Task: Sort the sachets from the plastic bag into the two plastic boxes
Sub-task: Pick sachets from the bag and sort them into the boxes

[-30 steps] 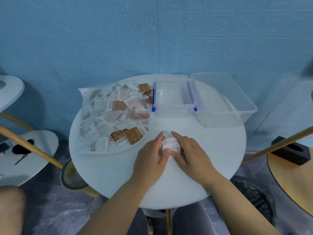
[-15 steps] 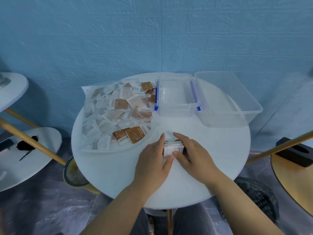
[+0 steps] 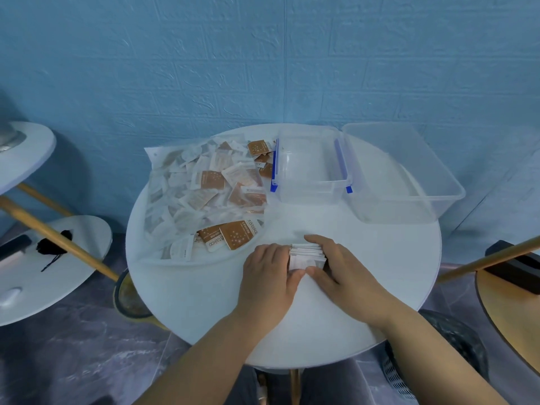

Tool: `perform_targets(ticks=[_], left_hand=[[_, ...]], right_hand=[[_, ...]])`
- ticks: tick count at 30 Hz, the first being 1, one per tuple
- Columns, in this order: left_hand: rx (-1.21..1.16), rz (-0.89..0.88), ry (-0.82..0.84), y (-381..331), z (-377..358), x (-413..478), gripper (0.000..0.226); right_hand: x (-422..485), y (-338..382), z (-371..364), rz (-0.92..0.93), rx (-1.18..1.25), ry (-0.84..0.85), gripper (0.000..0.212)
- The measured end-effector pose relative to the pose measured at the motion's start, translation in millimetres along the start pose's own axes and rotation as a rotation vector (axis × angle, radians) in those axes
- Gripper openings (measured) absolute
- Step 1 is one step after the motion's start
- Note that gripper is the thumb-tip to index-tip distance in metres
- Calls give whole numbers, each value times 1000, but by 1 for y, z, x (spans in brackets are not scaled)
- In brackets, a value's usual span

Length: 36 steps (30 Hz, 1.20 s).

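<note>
Round white table carries everything. Landmark: small clear plastic box with blue latches, at the far side of the table.

Flat clear plastic bag of brown and white sachets: just left of the small box, and most of the sachets are in it. Larger clear plastic box with no lid: touching the small box's right side. Both boxes look empty.

Left hand and right hand: in front of the small box, close together on the table. Small stack of white sachets sits between them.

Change over the last second: left fingers were laid out flat along the stack and are now curled in against its left edge. The stack looks tighter and squarer.

Grip: both hands clamped on the stack. Right index wraps its far side, right thumb is on its near edge, and the left thumb meets it there.

My read: squaring is done, and the next step is to lift the stack into one box. Sorting has barely started.
</note>
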<state>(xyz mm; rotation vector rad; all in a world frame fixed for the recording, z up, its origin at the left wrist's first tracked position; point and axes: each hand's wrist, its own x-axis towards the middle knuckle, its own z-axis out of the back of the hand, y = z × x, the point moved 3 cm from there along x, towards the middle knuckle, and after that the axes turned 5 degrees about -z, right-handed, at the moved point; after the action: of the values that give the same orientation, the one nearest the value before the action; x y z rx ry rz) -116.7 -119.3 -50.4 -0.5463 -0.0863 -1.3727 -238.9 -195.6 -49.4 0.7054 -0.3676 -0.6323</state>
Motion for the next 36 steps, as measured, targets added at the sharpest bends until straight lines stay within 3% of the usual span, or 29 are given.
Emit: perform_targets(ticks=[4, 9, 17, 20, 23, 26, 28, 32, 36], left_hand=[[-13, 9, 36, 0, 1, 1, 29], [-88, -27, 29, -3, 6, 6, 27], [-134, -165, -102, -13, 57, 84, 27], [-260, -75, -99, 2, 53, 110, 33], [-382, 171, -111, 28, 41, 128, 42], [-559, 515, -5, 50, 25, 137, 27], [-711, 651, 61, 54, 21, 141, 17], [-878, 730, 64, 57, 17, 144, 14], [-963, 722, 42, 58, 17, 141, 17]], right_hand=[[6, 6, 13, 45, -74, 30, 18], [13, 18, 30, 41, -72, 101, 24], [65, 44, 98, 112, 30, 26, 30], [94, 36, 110, 10, 107, 59, 24], [126, 24, 118, -94, 166, -4, 21], [148, 15, 112, -211, 202, -8, 19], [154, 9, 99, -255, 145, 26, 20], [153, 6, 81, -237, -20, 30, 21], [149, 10, 77, -209, -35, 8, 21]])
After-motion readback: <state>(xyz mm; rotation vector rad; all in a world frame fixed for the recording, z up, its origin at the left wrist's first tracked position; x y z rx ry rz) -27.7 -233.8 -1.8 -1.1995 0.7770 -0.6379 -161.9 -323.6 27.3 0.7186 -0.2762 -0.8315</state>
